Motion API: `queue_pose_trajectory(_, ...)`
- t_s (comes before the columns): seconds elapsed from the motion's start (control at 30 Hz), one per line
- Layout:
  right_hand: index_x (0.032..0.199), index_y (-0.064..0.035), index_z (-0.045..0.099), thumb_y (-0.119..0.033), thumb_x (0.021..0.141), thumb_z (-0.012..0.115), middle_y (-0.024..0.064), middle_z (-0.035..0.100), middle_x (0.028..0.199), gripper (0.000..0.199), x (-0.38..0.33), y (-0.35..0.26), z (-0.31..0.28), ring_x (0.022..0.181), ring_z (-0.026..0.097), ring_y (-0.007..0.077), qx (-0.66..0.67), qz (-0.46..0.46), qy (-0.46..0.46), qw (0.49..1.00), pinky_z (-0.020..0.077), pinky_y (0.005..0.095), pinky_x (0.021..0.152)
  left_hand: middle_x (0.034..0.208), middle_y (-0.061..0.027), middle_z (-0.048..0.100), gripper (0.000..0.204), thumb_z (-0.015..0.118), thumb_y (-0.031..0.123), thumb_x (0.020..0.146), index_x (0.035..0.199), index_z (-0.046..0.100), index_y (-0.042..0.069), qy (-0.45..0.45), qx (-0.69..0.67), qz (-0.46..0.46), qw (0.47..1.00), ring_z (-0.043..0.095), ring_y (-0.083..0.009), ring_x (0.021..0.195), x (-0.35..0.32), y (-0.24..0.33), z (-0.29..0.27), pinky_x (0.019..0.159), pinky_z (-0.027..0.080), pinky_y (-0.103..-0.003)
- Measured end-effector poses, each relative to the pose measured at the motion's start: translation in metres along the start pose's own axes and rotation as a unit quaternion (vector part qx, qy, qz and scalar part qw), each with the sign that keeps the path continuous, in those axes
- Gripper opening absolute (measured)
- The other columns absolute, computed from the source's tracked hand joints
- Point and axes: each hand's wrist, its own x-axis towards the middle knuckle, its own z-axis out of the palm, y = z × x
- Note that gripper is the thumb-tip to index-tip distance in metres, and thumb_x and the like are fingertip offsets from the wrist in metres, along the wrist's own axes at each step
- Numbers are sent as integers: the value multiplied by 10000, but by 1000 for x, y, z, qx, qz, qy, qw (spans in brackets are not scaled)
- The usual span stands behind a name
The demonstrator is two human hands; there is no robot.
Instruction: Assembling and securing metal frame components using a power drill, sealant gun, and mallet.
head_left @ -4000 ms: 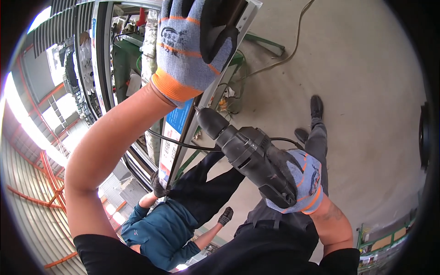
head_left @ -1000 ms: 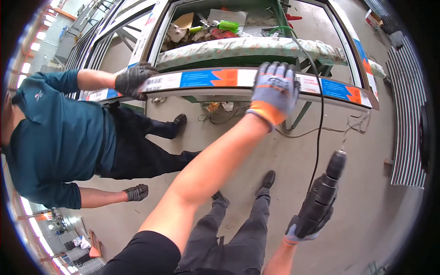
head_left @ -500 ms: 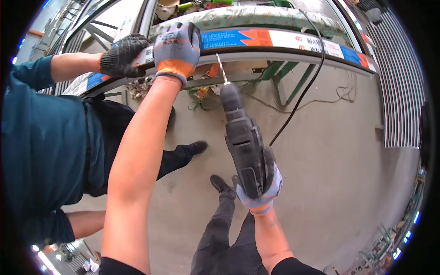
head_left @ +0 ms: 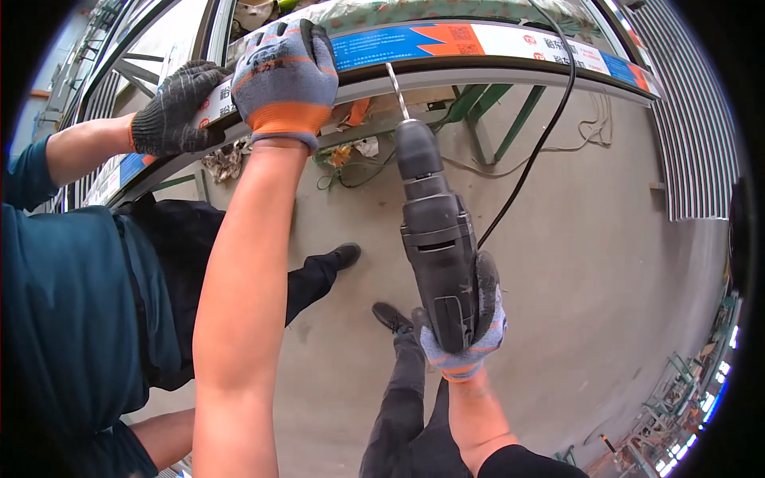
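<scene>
a long labelled frame is stretching crosswise, a black drill aiming at its near edge. the left hand is draping over the frame, fingers bending; whether it's clamping, i cannot tell from here. the right hand is wrapping around the drill's rear. the thin bit, its contact unclear, probably wants holding square and steady.

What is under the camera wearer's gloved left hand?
Under the left hand is the frame rail with printed film, visible on both sides; the part directly beneath the palm is covered.
</scene>
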Motion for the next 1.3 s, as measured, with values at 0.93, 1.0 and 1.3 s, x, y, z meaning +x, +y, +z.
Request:
queue_pose_trajectory(0.93,1159,-88,633,-171,688,769,182,554,1224,497,28,-13,16,903,614,351,-48,-34,-13,998,514,423,719,895,-122,682,269,526,321,949,928,684,105,47,-14,15,999,667,-324,819,8,1,0,700,542,-432)
queue_pose_trajectory(1.0,1144,-84,637,-167,687,770,177,565,1199,483,32,-14,19,890,614,349,-27,-5,-27,999,513,423,708,892,-121,682,263,527,316,948,928,684,106,51,-17,19,998,667,-323,817,8,0,0,699,542,-431)
queue_pose_trajectory(1.3,1100,-84,655,-171,694,754,156,606,1112,427,39,-19,23,852,620,339,-6,6,0,1000,519,427,695,841,-110,671,211,556,279,914,885,673,106,70,-23,39,997,656,-314,778,8,-3,4,675,532,-422)
